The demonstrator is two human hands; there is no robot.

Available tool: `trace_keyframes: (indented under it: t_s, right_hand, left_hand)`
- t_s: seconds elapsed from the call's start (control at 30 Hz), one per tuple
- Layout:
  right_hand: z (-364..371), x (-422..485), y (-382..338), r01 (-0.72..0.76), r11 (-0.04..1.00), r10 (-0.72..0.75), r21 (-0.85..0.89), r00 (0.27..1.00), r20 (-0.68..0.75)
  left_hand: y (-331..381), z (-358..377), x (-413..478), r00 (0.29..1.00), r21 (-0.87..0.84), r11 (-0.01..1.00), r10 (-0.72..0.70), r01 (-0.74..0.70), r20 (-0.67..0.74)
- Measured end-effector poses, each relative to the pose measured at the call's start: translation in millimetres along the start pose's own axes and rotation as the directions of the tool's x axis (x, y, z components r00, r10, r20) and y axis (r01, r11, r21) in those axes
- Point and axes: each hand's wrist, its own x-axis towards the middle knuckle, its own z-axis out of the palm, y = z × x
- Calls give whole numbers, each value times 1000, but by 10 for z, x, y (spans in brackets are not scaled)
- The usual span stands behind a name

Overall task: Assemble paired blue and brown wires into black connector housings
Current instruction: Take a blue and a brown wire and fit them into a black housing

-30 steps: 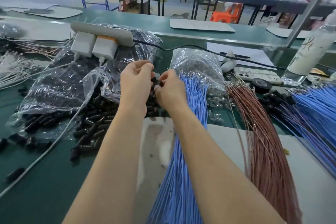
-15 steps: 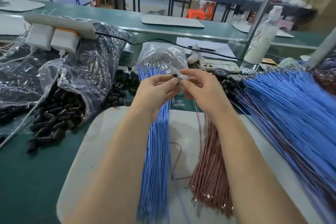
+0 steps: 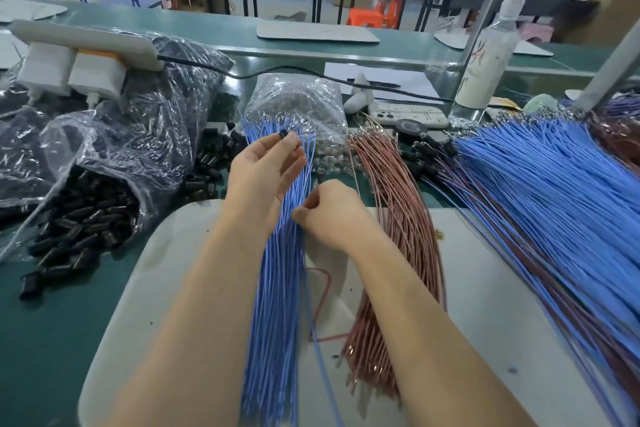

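My left hand point(image 3: 265, 177) is raised over the bundle of blue wires point(image 3: 277, 288) and pinches a small black connector housing point(image 3: 284, 134) at its fingertips. My right hand point(image 3: 329, 211) sits lower, just right of the blue bundle, with its fingers curled and pinching one blue wire point(image 3: 317, 340) that trails toward me over the grey mat point(image 3: 166, 270). A bundle of brown wires point(image 3: 398, 236) lies to the right of that hand. One loose brown wire point(image 3: 325, 288) curls between the two bundles.
A clear bag spilling black housings point(image 3: 79, 218) lies at the left. A bag of metal terminals point(image 3: 298, 104) sits behind the blue bundle. Finished blue and brown assemblies point(image 3: 554, 191) fan out at the right. A power strip point(image 3: 86, 45), a phone point(image 3: 408, 114) and a white bottle point(image 3: 491, 55) stand behind.
My hands have parted: the left stays up with the housing, the right has dropped to the blue bundle and taken a wire. The camera view has shifted right from the housings bag.
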Motion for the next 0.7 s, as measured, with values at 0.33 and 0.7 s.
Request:
trace_keyframes:
  t_s: [0.33, 0.7]
  right_hand:
    - [44, -9, 5, 20, 995, -18, -93, 1000, 23]
    - [-303, -42, 194, 47, 850, -118, 525, 988, 102]
  left_hand:
    - [1, -2, -27, 999, 38, 999, 34, -33, -16]
    - [26, -30, -9, 996, 7, 999, 49, -49, -68]
